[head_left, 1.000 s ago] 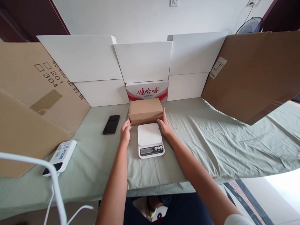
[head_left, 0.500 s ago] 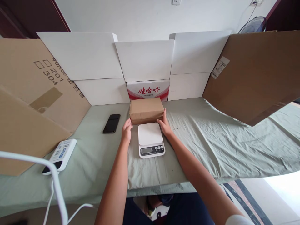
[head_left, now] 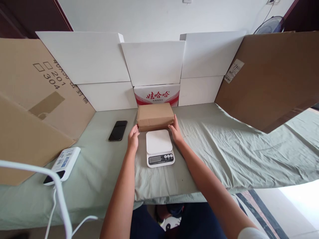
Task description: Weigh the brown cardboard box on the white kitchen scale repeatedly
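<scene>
A small brown cardboard box (head_left: pixel 155 114) lies on the green cloth, right in front of the red-and-white carton. My left hand (head_left: pixel 133 136) has its fingers at the box's lower left corner. On the other side, my right hand (head_left: pixel 176 131) holds the right end, thumb at the front face and fingers along the side. The fingertips on the far sides are partly hidden. Between my wrists sits a white kitchen scale (head_left: pixel 159 142) with a bare platform, a grey display and several round buttons. Its back edge is close to the box's front.
A black phone (head_left: pixel 118 130) lies left of the box. A white power-bank-like device (head_left: pixel 65 162) with a cable is further left, near a white curved tube (head_left: pixel 59 189). White panels (head_left: pixel 153 63) and large cardboard sheets (head_left: pixel 269 79) wall the table. The red-and-white carton (head_left: pixel 157 95) stands behind.
Both hands have shifted slightly outward from the box's sides, and the right thumb has moved a little right. Box and scale keep their places; the view has shifted slightly.
</scene>
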`<state>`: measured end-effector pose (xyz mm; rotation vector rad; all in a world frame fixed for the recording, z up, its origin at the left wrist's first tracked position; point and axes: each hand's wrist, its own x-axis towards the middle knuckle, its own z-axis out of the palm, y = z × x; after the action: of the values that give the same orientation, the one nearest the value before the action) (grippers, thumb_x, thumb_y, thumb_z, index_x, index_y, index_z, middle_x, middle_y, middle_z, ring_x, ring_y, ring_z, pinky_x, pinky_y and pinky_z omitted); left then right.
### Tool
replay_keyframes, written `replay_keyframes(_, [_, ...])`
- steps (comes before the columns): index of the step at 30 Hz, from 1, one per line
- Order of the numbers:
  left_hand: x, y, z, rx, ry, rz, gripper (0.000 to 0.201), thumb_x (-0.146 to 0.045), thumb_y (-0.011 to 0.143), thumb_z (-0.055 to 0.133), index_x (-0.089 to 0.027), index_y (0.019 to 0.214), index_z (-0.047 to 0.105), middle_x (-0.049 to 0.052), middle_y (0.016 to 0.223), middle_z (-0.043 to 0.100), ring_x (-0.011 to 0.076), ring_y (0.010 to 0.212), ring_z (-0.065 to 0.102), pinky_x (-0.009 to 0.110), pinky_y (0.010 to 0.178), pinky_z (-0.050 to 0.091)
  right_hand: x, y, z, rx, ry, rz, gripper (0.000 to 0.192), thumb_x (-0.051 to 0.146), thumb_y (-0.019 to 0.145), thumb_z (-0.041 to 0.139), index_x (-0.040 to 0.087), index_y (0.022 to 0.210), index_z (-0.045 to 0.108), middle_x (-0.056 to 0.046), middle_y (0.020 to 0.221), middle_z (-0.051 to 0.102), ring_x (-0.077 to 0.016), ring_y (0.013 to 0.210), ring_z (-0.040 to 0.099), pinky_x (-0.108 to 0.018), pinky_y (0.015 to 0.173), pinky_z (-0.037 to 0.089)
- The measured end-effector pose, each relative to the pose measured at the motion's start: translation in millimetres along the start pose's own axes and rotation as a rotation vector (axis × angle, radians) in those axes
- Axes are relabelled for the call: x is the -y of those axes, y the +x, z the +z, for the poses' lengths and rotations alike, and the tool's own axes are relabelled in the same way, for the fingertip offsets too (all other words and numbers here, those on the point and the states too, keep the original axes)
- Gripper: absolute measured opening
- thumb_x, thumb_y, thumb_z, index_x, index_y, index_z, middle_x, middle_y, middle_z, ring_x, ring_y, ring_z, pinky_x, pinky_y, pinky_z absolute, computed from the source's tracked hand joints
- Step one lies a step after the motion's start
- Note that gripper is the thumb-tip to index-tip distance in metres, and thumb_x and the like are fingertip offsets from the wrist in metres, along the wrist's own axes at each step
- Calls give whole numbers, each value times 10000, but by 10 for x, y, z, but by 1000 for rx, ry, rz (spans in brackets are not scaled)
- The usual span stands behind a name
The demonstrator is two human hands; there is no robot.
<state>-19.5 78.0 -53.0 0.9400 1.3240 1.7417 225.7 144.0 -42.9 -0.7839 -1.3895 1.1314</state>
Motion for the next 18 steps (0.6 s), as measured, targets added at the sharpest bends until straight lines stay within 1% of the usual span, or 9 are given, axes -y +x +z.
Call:
replay_keyframes(4, [-13,-5,10,1,-8,-6,652,-242,743,585,-179,1392,608,147,1551,502,314,1476,419,460,1204,332,-27,24,-2,-12,-12,18,879,378,841,555,298,1622,159,50,1723,179,-215,1603,182,-446,1326,134])
replay_keyframes(7, [-17,-10,21,12,-4,-17,695,-192,717,583,-168,1412,596,133,1554,499,305,1488,398,437,1225,306,-45,43,1,-21,-36,25,893,360,817,566,289,1619,179,56,1721,184,-225,1606,159,-448,1331,105])
replay_keyframes(10, [-17,-10,36,28,-14,-17,730,-160,698,589,-181,1428,589,111,1556,500,309,1503,367,443,1241,280,-48,48,6,-2,-58,11,887,339,813,566,305,1616,191,74,1714,200,-217,1608,141,-439,1335,88])
replay_keyframes(14, [-35,-14,52,40,-24,-18,764,-153,674,604,-190,1436,583,106,1549,509,319,1504,361,460,1250,258,-4,37,8,22,-80,-42,863,335,823,577,314,1606,216,62,1708,222,-223,1602,166,-437,1333,112])
replay_keyframes(16, [-66,-28,61,31,-28,-3,769,-163,661,607,-188,1430,589,111,1545,514,323,1499,370,464,1246,270,52,28,9,28,-88,-89,843,376,844,593,317,1601,227,53,1711,215,-230,1604,162,-436,1333,117])
replay_keyframes(18, [-116,-62,67,16,-39,33,771,-175,647,610,-179,1418,598,120,1536,524,329,1487,392,464,1236,296,139,9,11,24,-84,-139,836,449,864,613,334,1596,226,55,1716,195,-232,1613,124,-434,1333,120])
